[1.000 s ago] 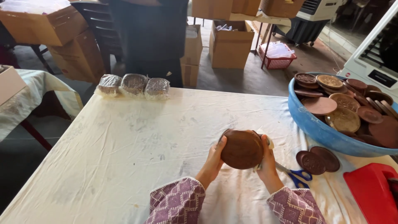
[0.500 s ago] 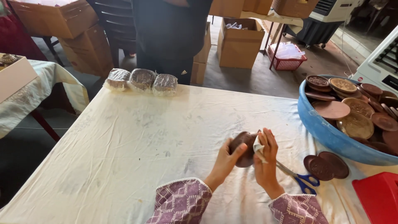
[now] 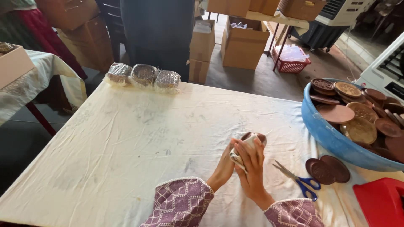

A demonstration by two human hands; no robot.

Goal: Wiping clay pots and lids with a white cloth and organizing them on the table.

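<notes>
Near the front edge of the table point(image 3: 126, 138), which is draped in a cream, faintly smudged cloth, a person in purple patterned sleeves is holding a round brown disc point(image 3: 255, 137) up on its edge. The right hand point(image 3: 252, 168) is lying over the disc with fingers curled round it, pressing a crinkled pale wrap point(image 3: 238, 159) against its face. The left hand point(image 3: 225, 166) is bracing the same piece from the other side, fingers closed against it; most of the disc is hidden between the two hands, with only a dark curved rim showing at the top.

Just right of the hands, blue-handled scissors point(image 3: 299, 179) are lying flat with slim metal blades pointing towards the hands. Beyond them, two flat brown discs point(image 3: 328, 169) are resting on the cloth, overlapping, close beside a large blue plastic tub point(image 3: 326, 132). That tub is heaped with similar round pieces, some smooth and matt brown, some golden with embossed faces. A red plastic object point(image 3: 381, 201) is occupying the near right corner.

At the far edge, three wrapped bundles point(image 3: 143, 77) in glossy clear film are sitting side by side, touching.
</notes>
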